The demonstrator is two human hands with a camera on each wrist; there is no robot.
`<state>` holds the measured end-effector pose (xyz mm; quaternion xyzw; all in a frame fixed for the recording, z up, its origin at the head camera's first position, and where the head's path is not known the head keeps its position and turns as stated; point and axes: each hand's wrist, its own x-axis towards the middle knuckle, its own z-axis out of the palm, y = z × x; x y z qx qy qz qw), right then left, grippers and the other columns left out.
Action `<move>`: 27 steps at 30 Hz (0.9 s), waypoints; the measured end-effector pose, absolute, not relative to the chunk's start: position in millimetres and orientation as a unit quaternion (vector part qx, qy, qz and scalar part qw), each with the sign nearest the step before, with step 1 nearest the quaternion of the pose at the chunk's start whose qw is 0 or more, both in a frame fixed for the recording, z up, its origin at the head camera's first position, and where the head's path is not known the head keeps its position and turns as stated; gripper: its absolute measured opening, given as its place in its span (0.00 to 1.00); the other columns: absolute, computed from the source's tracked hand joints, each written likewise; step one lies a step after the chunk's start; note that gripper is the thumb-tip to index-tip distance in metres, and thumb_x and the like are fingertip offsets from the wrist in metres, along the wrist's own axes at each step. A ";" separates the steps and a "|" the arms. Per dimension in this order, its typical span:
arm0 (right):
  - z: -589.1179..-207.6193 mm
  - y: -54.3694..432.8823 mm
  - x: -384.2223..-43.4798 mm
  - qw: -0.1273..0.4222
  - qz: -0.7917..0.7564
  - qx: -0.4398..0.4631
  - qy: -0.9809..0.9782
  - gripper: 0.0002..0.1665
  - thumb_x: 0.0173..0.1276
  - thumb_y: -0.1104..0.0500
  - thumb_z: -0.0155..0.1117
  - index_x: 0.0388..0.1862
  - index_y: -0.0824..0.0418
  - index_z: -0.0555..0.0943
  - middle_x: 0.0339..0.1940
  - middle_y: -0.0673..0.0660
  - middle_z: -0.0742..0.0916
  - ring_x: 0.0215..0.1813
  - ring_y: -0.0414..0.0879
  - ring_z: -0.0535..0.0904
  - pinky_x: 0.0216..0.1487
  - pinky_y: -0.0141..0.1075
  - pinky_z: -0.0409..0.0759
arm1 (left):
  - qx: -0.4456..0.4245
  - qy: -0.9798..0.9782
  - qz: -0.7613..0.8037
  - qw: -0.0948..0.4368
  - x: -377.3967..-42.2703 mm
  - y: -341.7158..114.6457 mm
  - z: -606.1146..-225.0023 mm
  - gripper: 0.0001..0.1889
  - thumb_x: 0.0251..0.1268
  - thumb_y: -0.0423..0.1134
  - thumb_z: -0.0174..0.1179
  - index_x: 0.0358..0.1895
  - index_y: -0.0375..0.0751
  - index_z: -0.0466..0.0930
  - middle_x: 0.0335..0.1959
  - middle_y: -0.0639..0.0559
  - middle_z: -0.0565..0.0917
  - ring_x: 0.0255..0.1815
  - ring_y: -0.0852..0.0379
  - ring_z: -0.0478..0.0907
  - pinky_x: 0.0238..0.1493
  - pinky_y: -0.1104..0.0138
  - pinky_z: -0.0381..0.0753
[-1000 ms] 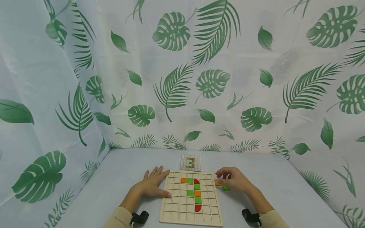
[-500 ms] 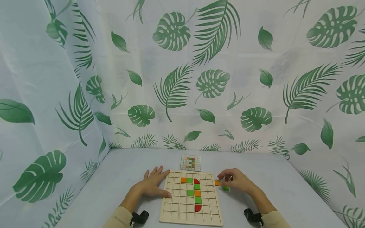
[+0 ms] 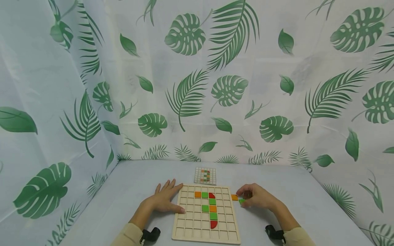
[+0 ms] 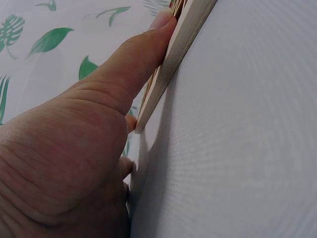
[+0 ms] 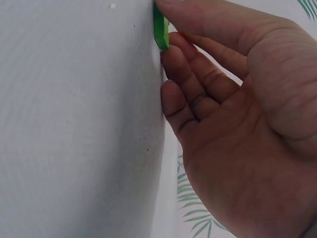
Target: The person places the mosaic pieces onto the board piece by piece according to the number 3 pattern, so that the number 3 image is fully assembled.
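Observation:
The left hand [image 3: 163, 200] lies spread at the left side of a pale wooden grid board [image 3: 191, 234]. Its thumb [image 4: 143, 52] reaches over the board's edge, while the index fingertip is at the far left corner. Just off the board's right side, the right hand [image 3: 260, 197] pinches a green tile [image 3: 241, 201] low at the white surface, thumb against it and the other fingers curled. The tile's side faces show in the right wrist view, under the thumb tip. Beside it lies an orange tile [image 3: 234, 197]. Orange, green and red pieces sit in the board's cells.
Behind the board lies a small card [image 3: 197, 171] printed with a grid and coloured cells. A white cloth with green leaves [image 3: 229, 90] hangs around the back and sides. Black wrist cameras are strapped at both wrists.
The right hand has drawn slightly right and toward the body, from over the orange tile to the green tile, which it now pinches. The left hand and board have stayed put.

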<state>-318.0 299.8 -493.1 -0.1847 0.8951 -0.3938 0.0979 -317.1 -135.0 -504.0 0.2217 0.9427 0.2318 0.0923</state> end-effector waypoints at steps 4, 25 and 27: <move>-491.9 300.0 -317.8 0.108 -0.404 -0.180 0.891 0.24 0.51 0.65 0.84 0.49 0.60 0.88 0.47 0.54 0.89 0.46 0.49 0.81 0.46 0.35 0.83 | 0.222 0.942 0.234 0.094 -317.3 -135.6 -503.8 0.60 0.48 0.76 0.70 0.83 0.53 0.58 0.86 0.36 0.48 0.87 0.31 0.40 0.79 0.29 0.32; -492.9 302.3 -317.1 0.089 -0.410 -0.197 0.886 0.18 0.52 0.66 0.84 0.42 0.63 0.88 0.41 0.55 0.90 0.39 0.45 0.81 0.37 0.32 0.83 | 0.219 0.943 0.232 0.090 -318.6 -135.1 -506.2 0.60 0.48 0.77 0.70 0.83 0.53 0.58 0.86 0.36 0.49 0.87 0.32 0.40 0.79 0.29 0.32; -492.3 301.8 -316.7 0.085 -0.407 -0.198 0.888 0.16 0.52 0.66 0.83 0.39 0.63 0.88 0.38 0.54 0.89 0.37 0.45 0.80 0.36 0.33 0.82 | 0.220 0.943 0.231 0.090 -318.7 -135.3 -506.4 0.60 0.48 0.77 0.70 0.83 0.53 0.58 0.86 0.36 0.49 0.87 0.32 0.40 0.79 0.29 0.32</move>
